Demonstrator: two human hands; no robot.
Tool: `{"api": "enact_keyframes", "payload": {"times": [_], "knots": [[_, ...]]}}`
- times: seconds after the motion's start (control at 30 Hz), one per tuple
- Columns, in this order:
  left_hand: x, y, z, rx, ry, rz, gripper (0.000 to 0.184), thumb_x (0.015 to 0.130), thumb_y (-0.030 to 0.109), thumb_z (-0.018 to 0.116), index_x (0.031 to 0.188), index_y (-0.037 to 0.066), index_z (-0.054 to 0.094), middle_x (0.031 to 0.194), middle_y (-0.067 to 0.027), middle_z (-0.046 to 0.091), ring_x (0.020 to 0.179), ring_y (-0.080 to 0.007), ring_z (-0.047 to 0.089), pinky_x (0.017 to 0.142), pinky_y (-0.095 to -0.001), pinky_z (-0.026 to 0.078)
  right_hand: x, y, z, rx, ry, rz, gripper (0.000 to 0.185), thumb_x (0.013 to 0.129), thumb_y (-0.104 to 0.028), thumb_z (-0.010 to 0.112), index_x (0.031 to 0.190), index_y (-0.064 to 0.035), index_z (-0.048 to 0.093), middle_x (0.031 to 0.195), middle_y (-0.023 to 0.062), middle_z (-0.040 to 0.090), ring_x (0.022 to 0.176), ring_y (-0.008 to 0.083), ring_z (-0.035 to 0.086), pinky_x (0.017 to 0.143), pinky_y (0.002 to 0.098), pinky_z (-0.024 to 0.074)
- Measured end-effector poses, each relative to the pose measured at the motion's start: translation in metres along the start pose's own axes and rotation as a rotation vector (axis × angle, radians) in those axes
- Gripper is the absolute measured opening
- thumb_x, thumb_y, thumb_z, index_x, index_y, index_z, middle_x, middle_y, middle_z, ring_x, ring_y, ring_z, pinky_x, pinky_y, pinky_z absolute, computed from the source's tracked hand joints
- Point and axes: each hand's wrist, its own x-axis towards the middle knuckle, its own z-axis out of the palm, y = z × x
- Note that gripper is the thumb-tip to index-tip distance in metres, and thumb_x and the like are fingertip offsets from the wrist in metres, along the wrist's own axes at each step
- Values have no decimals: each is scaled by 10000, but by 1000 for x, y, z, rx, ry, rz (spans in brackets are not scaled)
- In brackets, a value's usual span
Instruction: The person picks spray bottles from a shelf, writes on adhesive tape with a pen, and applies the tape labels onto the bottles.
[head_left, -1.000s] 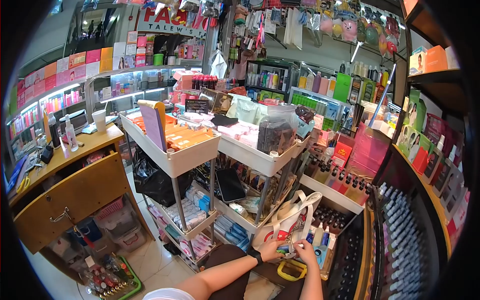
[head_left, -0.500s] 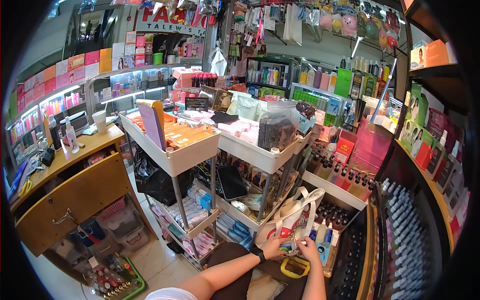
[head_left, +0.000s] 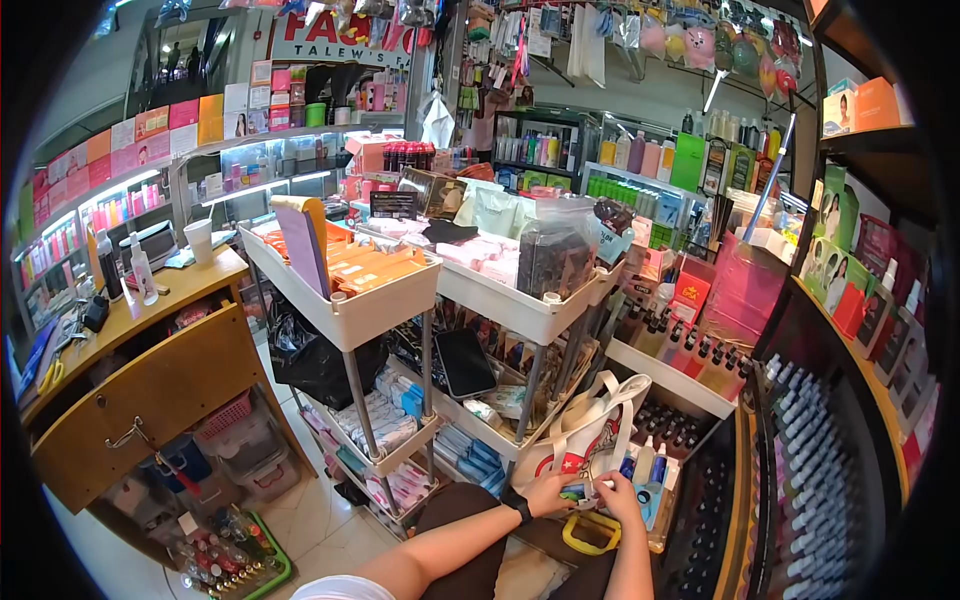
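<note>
Low in front of me, my left hand (head_left: 548, 494), with a black watch (head_left: 518, 508) at its wrist, is closed on a small blue-green item (head_left: 573, 492) whose kind I cannot make out. My right hand (head_left: 618, 494) is beside it, thumb and fingers pinched together; what they pinch is too small to name. Just behind both hands stands a cream tote bag (head_left: 563, 447) with a red print. A yellow loop handle (head_left: 590, 535) shows below the hands. Small bottles (head_left: 643, 460) with white and blue parts stand right of my right hand.
White trolleys hold orange packets (head_left: 375, 270) and wrapped packs, with a dark tablet (head_left: 465, 363) on a lower shelf. At left is a wooden desk (head_left: 150, 390) with its drawer pulled out. Rows of capped bottles (head_left: 815, 470) line the right side. A green tray (head_left: 270, 560) of bottles sits on the floor.
My right hand has shifted very slightly, its fingers staying close to the left hand. Otherwise the scene looks the same.
</note>
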Motion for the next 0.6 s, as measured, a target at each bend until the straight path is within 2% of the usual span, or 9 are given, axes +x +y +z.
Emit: {"api": "enact_keyframes", "payload": {"times": [0.13,0.27,0.33,0.4,0.47,0.5,0.53,0.57,0.6], "knots": [[1,-6,4,28,-84,-25,538,648,266,699,1108,44,530,1015,-165,554,929,-318,531,804,-370,429,2,7,-1,1,20,15,173,763,-168,601,826,-9,575,632,83,602,513,148,576,478,266,458],[1,-7,5,30,-92,-62,521,663,265,691,1106,43,530,1026,-168,554,937,-323,531,812,-371,428,13,15,0,-1,-16,52,240,775,-194,605,935,-22,557,682,91,610,536,137,578,494,263,460],[1,-12,7,-29,-74,-85,526,656,265,693,1108,49,532,1009,-178,558,940,-330,528,812,-379,427,8,21,1,-31,141,-66,361,795,-230,601,1087,-45,494,754,98,617,582,138,582,518,264,463],[5,-7,8,-114,-4,-75,499,670,237,676,1111,53,531,1008,-182,560,954,-328,524,831,-378,418,1,3,-7,191,164,28,456,814,-251,589,1194,-71,412,816,108,614,641,155,587,574,280,471],[4,-14,8,-233,31,-57,472,691,200,654,1120,55,522,1035,-170,554,982,-315,516,868,-370,402,8,19,-15,56,326,-31,393,830,-248,567,1153,-52,462,827,108,614,708,180,590,650,298,474],[6,-24,15,-326,28,-56,477,689,190,649,1129,60,517,1047,-165,550,1000,-310,509,886,-371,393,9,31,-19,-77,382,-128,357,824,-269,570,1097,-51,501,785,102,604,651,165,566,604,292,462],[7,-8,-3,-278,52,-33,500,682,189,652,1144,66,506,1079,-156,533,1036,-306,490,911,-373,380,8,39,-24,-217,432,-201,330,818,-290,573,1042,-50,541,744,95,593,593,150,541,558,287,449],[4,-15,0,-179,57,-152,507,681,194,651,1147,63,501,1106,-159,515,1064,-303,471,931,-369,364,5,50,-28,-216,431,-219,287,803,-282,589,940,-30,572,742,89,589,645,165,542,597,306,442],[6,-13,-10,-150,65,-93,499,685,207,646,1143,69,505,1092,-153,524,1053,-294,479,928,-365,363,1,59,-35,-337,374,-115,264,793,-267,596,868,-15,571,734,96,583,658,182,540,601,323,440]]}}
